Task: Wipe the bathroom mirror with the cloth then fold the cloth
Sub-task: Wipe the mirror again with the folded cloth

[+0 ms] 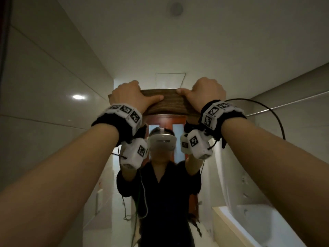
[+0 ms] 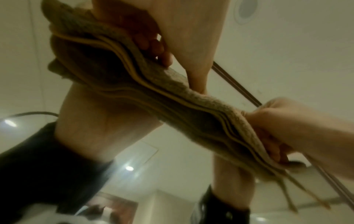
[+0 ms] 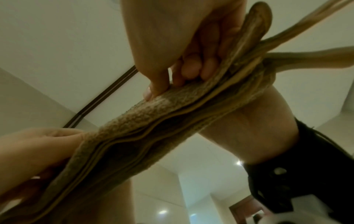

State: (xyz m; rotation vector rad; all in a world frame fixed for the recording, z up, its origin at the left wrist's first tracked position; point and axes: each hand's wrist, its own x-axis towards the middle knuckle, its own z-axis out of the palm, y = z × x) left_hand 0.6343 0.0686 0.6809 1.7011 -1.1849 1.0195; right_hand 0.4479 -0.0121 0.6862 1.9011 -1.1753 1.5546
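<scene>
A folded brown terry cloth (image 1: 170,102) is held flat against the bathroom mirror (image 1: 178,50), high up near its dark frame strip (image 2: 239,91). My left hand (image 1: 128,95) grips the cloth's left end, fingers curled over its top edge and thumb lying along its front. My right hand (image 1: 204,91) grips the right end the same way. In the left wrist view the left hand (image 2: 191,37) curls its fingers onto the layered cloth (image 2: 172,98), with the right hand (image 2: 287,121) at the far end. The right wrist view shows the right hand (image 3: 191,45) on the cloth (image 3: 153,128) and the left hand (image 3: 38,151).
The mirror reflects a person in dark clothes wearing a headset (image 1: 162,141), a red-brown door (image 1: 165,120), a white bathtub (image 1: 258,220) at lower right and a shower rail (image 1: 284,104). A black cable (image 1: 267,107) loops from my right wrist. Tiled wall stands at left.
</scene>
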